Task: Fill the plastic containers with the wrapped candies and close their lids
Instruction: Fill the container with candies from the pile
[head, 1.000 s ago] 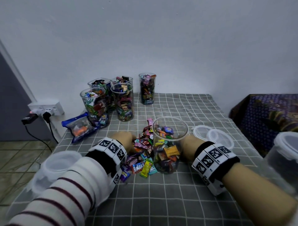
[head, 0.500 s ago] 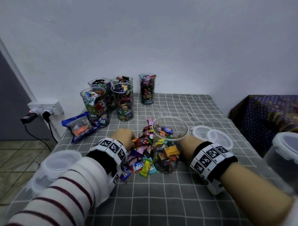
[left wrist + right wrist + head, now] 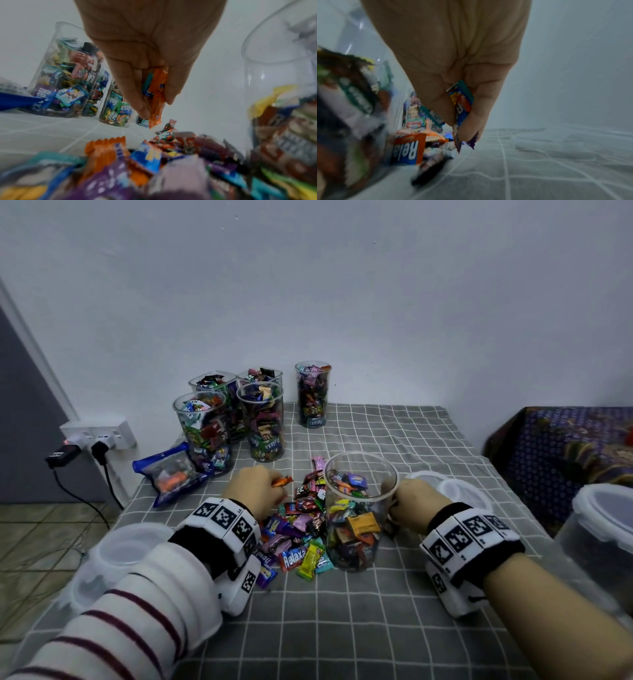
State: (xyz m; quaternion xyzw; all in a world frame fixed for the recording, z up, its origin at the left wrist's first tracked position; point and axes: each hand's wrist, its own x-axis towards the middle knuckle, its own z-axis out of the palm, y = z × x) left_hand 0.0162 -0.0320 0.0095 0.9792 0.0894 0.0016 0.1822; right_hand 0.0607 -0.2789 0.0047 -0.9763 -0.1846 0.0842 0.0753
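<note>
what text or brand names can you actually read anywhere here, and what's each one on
"Relaxa": blue and red wrapper in the loose pile.
"Relaxa", upside down: wrapper low in the filled container.
"Relaxa": wrapper at the base of the far container.
"Rela", sideways and cut off: orange and blue wrapper.
Other wrappers' print: too blurred.
Wristband squares: patterns, not text.

The left hand (image 3: 255, 489) has lifted off the pile of loose candies (image 3: 298, 529) on the counter and now pinches an orange-wrapped candy (image 3: 157, 97) (a teal wrapper is tucked beside it) between thumb and fingers, clear of the heap. The right hand (image 3: 412, 501), beside the open container (image 3: 359, 508), has risen slightly and grips a blue-and-orange candy (image 3: 462, 102).
</note>
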